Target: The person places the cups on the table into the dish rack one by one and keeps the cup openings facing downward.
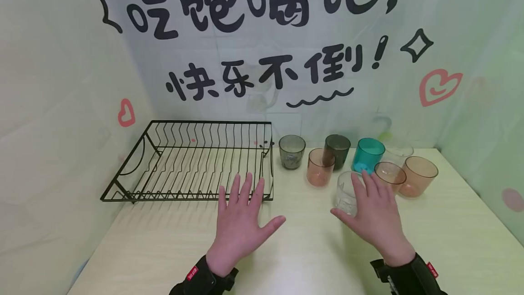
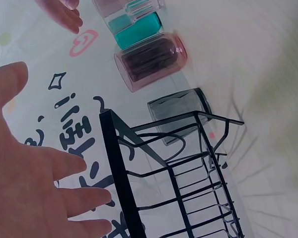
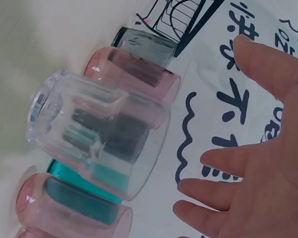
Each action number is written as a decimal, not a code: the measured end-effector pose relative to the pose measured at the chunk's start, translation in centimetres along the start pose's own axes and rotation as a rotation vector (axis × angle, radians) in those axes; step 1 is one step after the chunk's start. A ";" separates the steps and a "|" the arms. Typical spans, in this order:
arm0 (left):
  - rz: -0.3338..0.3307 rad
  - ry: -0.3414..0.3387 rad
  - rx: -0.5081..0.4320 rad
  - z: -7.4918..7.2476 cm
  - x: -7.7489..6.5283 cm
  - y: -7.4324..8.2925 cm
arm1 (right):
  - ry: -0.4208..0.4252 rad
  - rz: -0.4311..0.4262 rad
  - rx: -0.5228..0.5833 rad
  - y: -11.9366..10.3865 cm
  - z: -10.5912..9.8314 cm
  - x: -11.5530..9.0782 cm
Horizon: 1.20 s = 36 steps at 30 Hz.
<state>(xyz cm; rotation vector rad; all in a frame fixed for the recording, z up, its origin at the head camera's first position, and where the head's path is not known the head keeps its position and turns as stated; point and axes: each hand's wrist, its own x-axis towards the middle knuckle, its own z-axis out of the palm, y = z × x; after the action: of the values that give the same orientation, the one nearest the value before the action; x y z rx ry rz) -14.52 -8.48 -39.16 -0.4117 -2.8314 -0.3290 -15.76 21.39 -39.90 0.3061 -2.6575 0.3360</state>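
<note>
My left hand (image 1: 239, 229) is held over the table with its fingers spread, and its fingertips overlap the front right corner of a black wire dish rack (image 1: 176, 200). Nothing is in it. My right hand (image 1: 376, 224) also has its fingers apart and holds nothing. It is nearest to a clear glass (image 1: 344, 197), which it partly covers in the head view. In the right wrist view that upright clear glass (image 3: 49, 106) stands in front of the others, apart from the fingers. Behind it are a pink glass (image 1: 319, 176) and a teal glass (image 1: 364, 160).
A grey glass (image 1: 292, 154) stands just right of the rack, with a dark grey glass (image 1: 339, 149) at the back. Two pinkish glasses, one amber-pink (image 1: 417, 176), and another clear glass (image 1: 399, 151) crowd the right. A printed cloth (image 1: 245, 113) hangs behind the table (image 1: 303, 249).
</note>
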 end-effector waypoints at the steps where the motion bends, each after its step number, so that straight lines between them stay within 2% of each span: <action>1: 0.000 0.000 -0.004 0.0 0.0 0.0 | 0.016 0.000 0.006 0.2 0.1 0.1; 7: 0.014 0.017 -0.031 -0.2 -0.1 0.2 | 0.094 -0.009 0.057 1.0 0.3 0.3; 10: 0.041 0.066 -0.046 -0.3 -0.3 0.3 | 0.110 -0.024 0.064 1.2 0.4 0.3; 18: 0.191 0.272 -0.172 -0.2 -1.1 0.8 | 0.100 -0.057 0.061 1.4 0.5 0.3; 23: 0.290 0.334 -0.201 0.4 -1.4 1.3 | 0.093 -0.084 0.058 1.5 0.6 0.4; 27: 0.318 0.312 -0.211 1.0 -1.4 1.8 | 0.097 -0.106 0.047 1.5 0.7 0.6; 33: 0.302 0.214 -0.203 1.9 -1.4 2.3 | 0.087 -0.106 0.022 1.5 0.8 0.7; 36: 0.291 0.194 -0.194 2.4 -1.3 2.4 | 0.071 -0.098 0.008 1.5 0.8 0.7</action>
<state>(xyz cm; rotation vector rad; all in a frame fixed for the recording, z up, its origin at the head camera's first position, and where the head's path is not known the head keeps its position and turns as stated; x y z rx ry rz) -13.14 -5.95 -41.29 -0.7763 -2.5147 -0.5516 -17.15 22.47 -40.58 0.4178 -2.5616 0.3204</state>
